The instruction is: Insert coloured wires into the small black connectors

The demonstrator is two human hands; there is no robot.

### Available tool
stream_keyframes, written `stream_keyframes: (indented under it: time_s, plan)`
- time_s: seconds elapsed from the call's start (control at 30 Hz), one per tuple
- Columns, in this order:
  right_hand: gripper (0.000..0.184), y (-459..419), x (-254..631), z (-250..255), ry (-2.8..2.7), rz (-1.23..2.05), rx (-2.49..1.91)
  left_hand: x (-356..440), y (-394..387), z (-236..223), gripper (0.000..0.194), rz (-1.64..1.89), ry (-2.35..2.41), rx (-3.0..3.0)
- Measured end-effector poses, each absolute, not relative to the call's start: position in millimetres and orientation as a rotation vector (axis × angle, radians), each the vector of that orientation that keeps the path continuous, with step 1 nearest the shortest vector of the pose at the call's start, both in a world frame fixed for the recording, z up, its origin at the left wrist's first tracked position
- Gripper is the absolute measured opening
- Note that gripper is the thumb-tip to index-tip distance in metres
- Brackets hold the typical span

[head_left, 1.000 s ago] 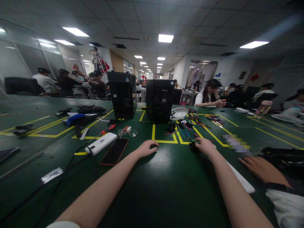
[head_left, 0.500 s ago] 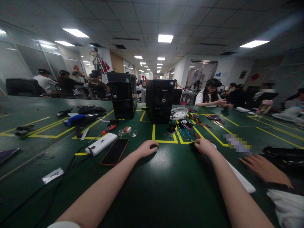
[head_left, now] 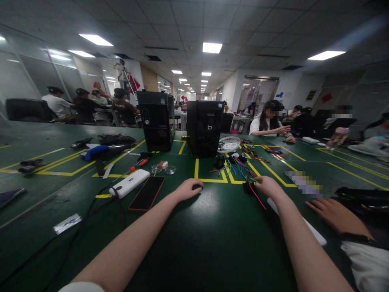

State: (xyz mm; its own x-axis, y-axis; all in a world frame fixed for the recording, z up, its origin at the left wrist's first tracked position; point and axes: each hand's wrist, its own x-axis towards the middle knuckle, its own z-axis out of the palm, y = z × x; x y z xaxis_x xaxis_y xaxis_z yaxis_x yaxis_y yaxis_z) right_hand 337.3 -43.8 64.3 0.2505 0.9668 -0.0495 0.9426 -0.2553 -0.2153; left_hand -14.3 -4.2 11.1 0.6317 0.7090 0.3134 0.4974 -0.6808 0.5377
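My left hand (head_left: 191, 190) rests on the green table, its fingers loosely curved, with nothing visible in them. To the right, my right hand (head_left: 268, 187) is closed, its fingertips pinched at the end of a thin green wire (head_left: 253, 179). Just left of those fingers lies a small black part (head_left: 247, 187), with a red wire (head_left: 260, 202) trailing from it toward me. A loose bunch of coloured wires (head_left: 235, 164) with black connectors spreads beyond. Partly under my right forearm is a long white object (head_left: 314, 232).
Two black computer towers (head_left: 156, 121) (head_left: 205, 129) stand ahead. A phone (head_left: 147, 194), white power bank (head_left: 130, 183), glasses (head_left: 170, 170) and red screwdriver (head_left: 139, 165) lie left. A white basket (head_left: 229, 144) sits behind the wires. A co-worker's hand (head_left: 337, 215) rests at right.
My right hand has shifted slightly right, off the black part, uncovering it and the red wire. My left hand stays in place.
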Motion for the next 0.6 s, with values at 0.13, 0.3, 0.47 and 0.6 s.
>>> stream_keyframes:
  time_s: [0.13,0.3,0.47,0.6]
  plan:
    - [0.035,-42,335,61,-1.878,0.112,-2.436,-15,-4,11,0.023,0.728,0.946,2.455]
    - [0.030,-39,333,59,-1.946,0.072,-2.459,-15,-5,11,0.023,0.729,0.945,2.456]
    - [0.031,-41,333,60,-1.977,0.197,-2.421,-14,-5,12,0.022,0.726,0.944,2.456]
    - [0.034,-46,331,71,-1.894,0.183,-2.386,-14,-5,12,0.023,0.715,0.958,2.452]
